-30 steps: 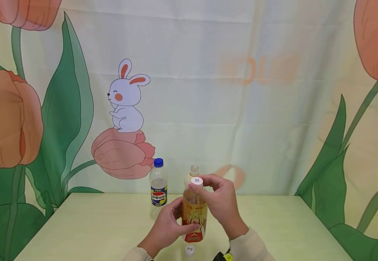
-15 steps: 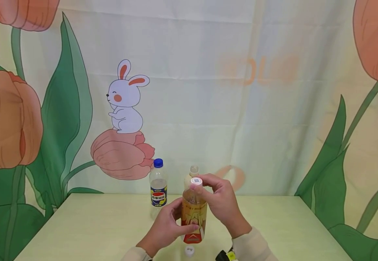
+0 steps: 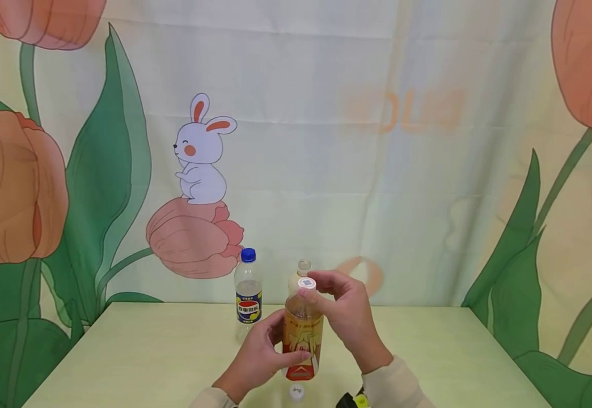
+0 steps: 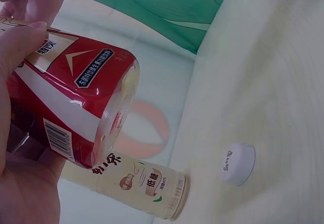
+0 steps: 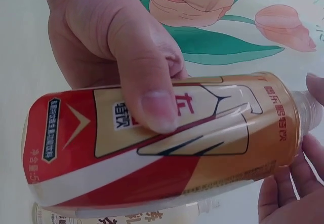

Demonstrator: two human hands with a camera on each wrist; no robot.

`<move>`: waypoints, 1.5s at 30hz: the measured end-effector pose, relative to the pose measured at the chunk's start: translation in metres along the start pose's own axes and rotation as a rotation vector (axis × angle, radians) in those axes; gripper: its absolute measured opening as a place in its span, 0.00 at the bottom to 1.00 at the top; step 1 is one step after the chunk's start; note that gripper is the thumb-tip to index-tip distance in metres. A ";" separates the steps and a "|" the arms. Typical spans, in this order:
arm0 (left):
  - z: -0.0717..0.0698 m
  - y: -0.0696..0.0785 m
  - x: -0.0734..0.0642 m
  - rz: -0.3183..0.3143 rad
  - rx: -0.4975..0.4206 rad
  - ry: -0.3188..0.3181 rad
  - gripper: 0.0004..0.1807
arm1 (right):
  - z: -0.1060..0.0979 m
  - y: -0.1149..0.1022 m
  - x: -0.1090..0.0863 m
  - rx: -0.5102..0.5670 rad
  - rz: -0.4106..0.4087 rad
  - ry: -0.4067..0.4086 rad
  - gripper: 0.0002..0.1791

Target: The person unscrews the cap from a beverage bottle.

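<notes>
Currently, left hand (image 3: 261, 352) wrapped around a red-and-gold-labelled plastic bottle (image 3: 302, 340), thumb laid across the front of the label. Right hand (image 3: 349, 311) up at the bottle's mouth, thumb and fingers pinching a round white plastic cap (image 3: 307, 283) with a small square code printed on top. Whether the cap is seated on the thread: cannot tell. Bottle near upright, held in front of the person; left wrist view shows its base clear of the pale yellow-green table (image 3: 148, 351).

Loose white plastic cap (image 4: 239, 164), dark print on its top, lying on the table just on the person's side of the held bottle. Behind that bottle, a cream-coloured plastic bottle (image 4: 139, 183) with dark lettering stands on the table, bare neck showing in head view. To the left, well within reach, an upright clear plastic bottle (image 3: 248, 306), blue cap on, blue-and-yellow label.

Bottom edge, beside the right cream sleeve (image 3: 395, 385): a black-and-yellow object (image 3: 353, 401), mostly cut off, kind unclear. Behind everything, a pale cloth backdrop (image 3: 301, 170) printed with orange tulips and a white rabbit (image 3: 204, 181).
</notes>
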State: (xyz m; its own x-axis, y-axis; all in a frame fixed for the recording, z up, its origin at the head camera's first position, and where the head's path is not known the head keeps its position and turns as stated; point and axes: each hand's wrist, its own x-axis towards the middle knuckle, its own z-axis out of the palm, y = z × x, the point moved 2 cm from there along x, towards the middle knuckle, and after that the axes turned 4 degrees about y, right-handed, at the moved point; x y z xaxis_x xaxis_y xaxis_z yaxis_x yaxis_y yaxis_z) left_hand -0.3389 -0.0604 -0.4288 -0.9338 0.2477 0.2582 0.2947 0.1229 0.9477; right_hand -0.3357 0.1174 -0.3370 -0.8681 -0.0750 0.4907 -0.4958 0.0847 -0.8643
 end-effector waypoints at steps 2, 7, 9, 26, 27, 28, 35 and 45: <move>0.000 0.000 0.000 0.000 0.001 0.001 0.43 | 0.000 0.000 0.000 0.009 0.028 0.050 0.17; 0.001 0.000 0.000 0.010 0.007 -0.005 0.43 | 0.003 -0.004 0.000 -0.005 0.060 0.123 0.17; 0.001 0.000 0.000 0.010 0.008 -0.005 0.43 | 0.004 -0.006 -0.001 -0.016 0.068 0.133 0.18; 0.001 0.001 0.000 0.017 0.005 -0.016 0.40 | -0.001 -0.008 0.002 -0.045 -0.005 0.003 0.12; 0.001 0.001 0.000 0.016 0.005 -0.016 0.40 | -0.002 -0.008 0.002 -0.046 -0.013 -0.016 0.11; 0.001 0.001 0.000 0.014 0.005 -0.016 0.40 | -0.003 -0.008 0.002 -0.046 -0.023 -0.035 0.11; 0.001 0.001 0.000 0.011 0.002 -0.018 0.41 | -0.008 -0.006 0.006 -0.066 -0.069 -0.157 0.13; 0.001 0.000 0.001 0.015 0.004 -0.006 0.42 | -0.007 -0.004 0.005 -0.081 -0.031 -0.149 0.15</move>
State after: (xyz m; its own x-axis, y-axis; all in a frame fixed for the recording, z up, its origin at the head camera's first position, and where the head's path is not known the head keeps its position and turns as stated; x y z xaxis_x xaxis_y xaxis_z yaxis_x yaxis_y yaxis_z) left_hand -0.3396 -0.0596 -0.4291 -0.9281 0.2553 0.2712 0.3093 0.1228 0.9430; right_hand -0.3386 0.1233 -0.3307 -0.8421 -0.2248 0.4902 -0.5281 0.1597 -0.8340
